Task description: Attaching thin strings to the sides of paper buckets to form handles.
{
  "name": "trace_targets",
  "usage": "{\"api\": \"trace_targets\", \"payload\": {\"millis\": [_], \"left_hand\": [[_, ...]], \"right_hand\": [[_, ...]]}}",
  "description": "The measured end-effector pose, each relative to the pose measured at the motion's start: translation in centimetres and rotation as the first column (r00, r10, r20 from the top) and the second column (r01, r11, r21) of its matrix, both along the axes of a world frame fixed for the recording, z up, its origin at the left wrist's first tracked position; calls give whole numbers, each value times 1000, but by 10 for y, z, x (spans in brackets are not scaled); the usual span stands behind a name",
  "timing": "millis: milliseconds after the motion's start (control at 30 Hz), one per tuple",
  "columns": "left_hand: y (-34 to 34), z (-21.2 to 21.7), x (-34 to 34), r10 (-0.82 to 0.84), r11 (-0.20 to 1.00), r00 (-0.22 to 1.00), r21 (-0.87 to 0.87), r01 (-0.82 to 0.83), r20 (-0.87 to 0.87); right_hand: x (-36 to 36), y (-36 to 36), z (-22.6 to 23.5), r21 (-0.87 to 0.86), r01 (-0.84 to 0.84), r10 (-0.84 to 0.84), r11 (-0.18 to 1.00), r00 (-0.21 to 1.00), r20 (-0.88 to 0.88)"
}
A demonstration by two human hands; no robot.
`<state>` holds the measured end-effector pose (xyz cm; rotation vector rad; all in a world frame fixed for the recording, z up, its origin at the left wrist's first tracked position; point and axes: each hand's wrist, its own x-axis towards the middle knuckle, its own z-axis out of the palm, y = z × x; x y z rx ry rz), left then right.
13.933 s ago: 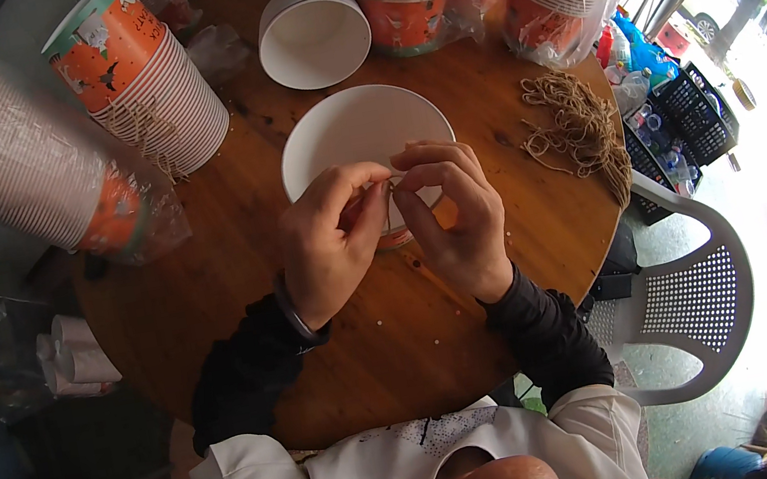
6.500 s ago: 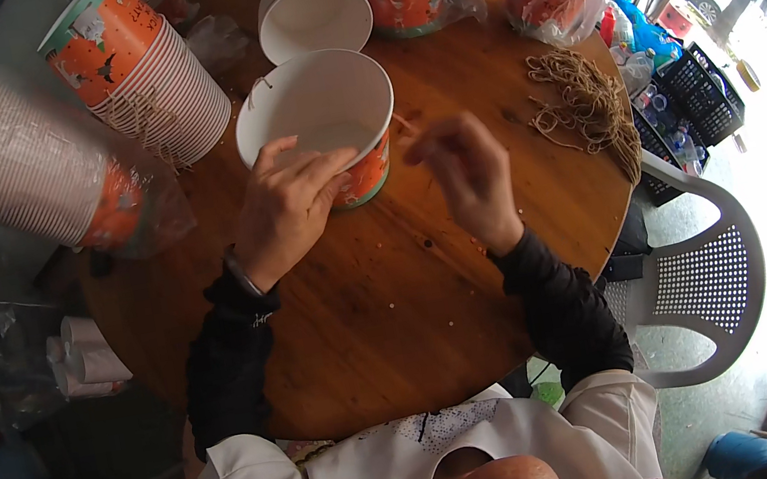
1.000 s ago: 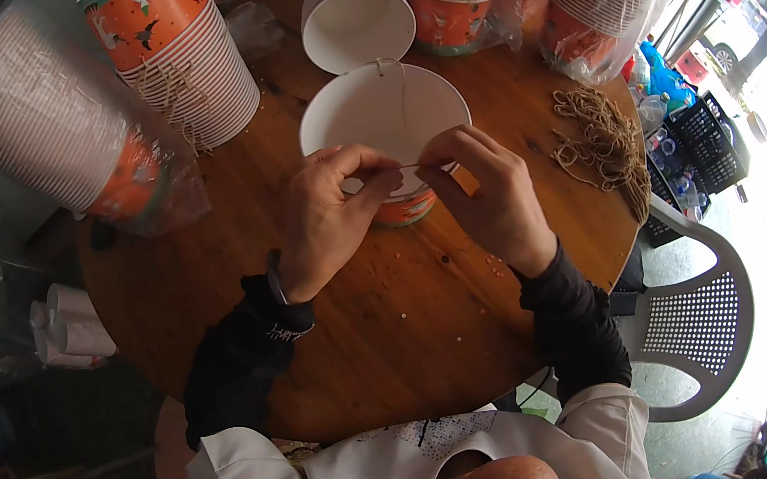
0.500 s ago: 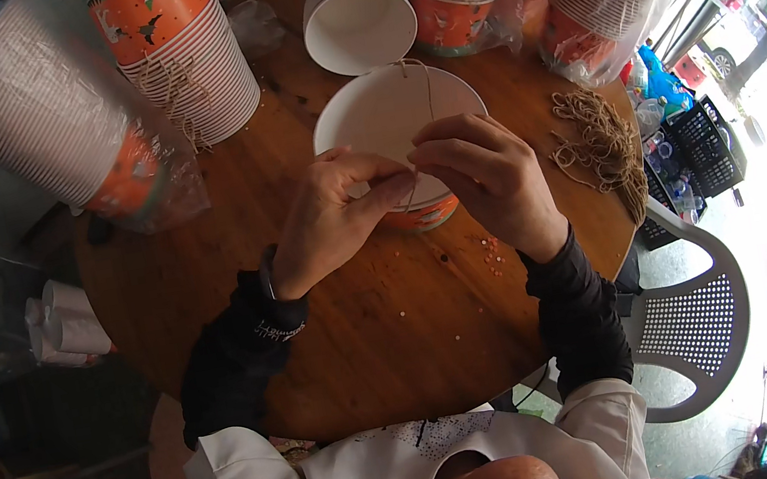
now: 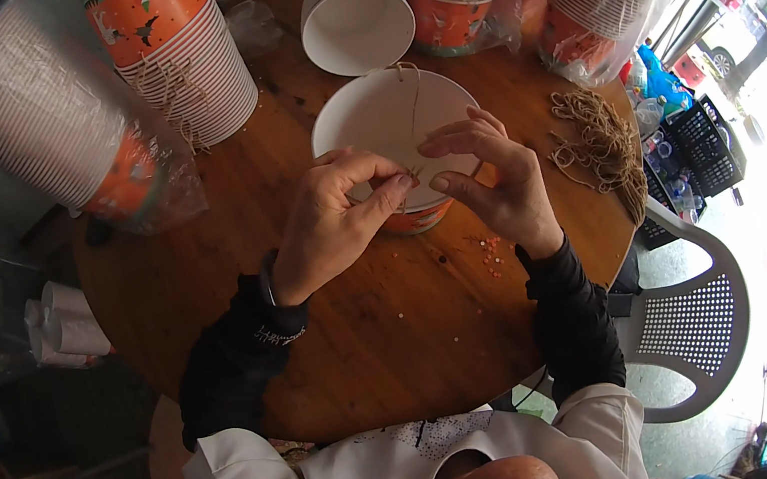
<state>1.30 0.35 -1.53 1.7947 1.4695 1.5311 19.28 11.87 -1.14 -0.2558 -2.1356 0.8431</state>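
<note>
In front of me on the table stands a paper bucket [image 5: 354, 123], white inside and orange-patterned outside. A thin tan string [image 5: 416, 102] runs from its far rim across the opening toward its near rim. My left hand [image 5: 338, 211] pinches the string's near end between thumb and fingertips, just above the near rim. My right hand [image 5: 493, 175] is over the right side of the bucket, thumb and fingers apart, with nothing visible between them. Whether the string is knotted at the near rim is too small to tell.
A heap of loose tan strings [image 5: 598, 138] lies at the table's right edge. Nested bucket stacks [image 5: 200, 82] and plastic-wrapped stacks [image 5: 44, 119] stand at the back and left. Behind the bucket is a smaller white tub [image 5: 359, 30]. Small punched-out discs [image 5: 492, 260] dot the wooden table [image 5: 374, 363].
My right hand has let go of the string and its fingers have spread apart. The string now hangs further left, slack. My left hand keeps its pinch in nearly the same spot.
</note>
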Motion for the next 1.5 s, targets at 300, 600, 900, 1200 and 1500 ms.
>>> {"api": "trace_targets", "payload": {"millis": [300,600,900,1200,1500], "left_hand": [[-1,3,2,-4,999,1000,-42,4,-11],[-9,13,-11,-20,992,962,-125,-15,-273],[-16,31,-14,-2,950,997,-310,27,82],[-14,21,-12,-66,938,885,-274,213,461],[-15,18,-8,-82,967,858,-169,193,507]], "right_hand": [[-5,-3,-3,5,-11,11,1000,1000,9],[-8,-2,-11,-90,92,-99,992,992,-83],[-6,-8,-4,128,184,-164,975,975,-151],[-4,-22,9,441,197,-165,876,980,-112],[-6,-28,10,432,110,-78,895,993,-91]]}}
